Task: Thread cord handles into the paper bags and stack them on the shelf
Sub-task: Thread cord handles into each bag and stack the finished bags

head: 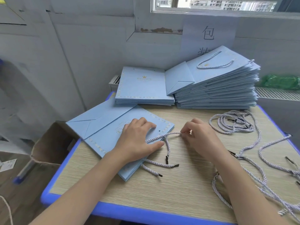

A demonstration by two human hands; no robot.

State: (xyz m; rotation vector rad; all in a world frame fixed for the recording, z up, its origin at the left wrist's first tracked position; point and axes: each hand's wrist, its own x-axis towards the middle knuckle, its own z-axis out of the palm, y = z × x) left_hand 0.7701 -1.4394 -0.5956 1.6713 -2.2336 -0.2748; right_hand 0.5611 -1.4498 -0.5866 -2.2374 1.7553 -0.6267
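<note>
Blue paper bag (103,127) under flat left hand (138,140), right hand (199,137) pinching cord (164,136).

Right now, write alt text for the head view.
A left hand presses flat on a light-blue paper bag on a wood-grain table while the right hand pinches a twisted lilac cord. Stacked blue bags and loose cords lie behind.

Left hand (138,140) lies flat, fingers spread; right hand (199,135) pinches.
</note>
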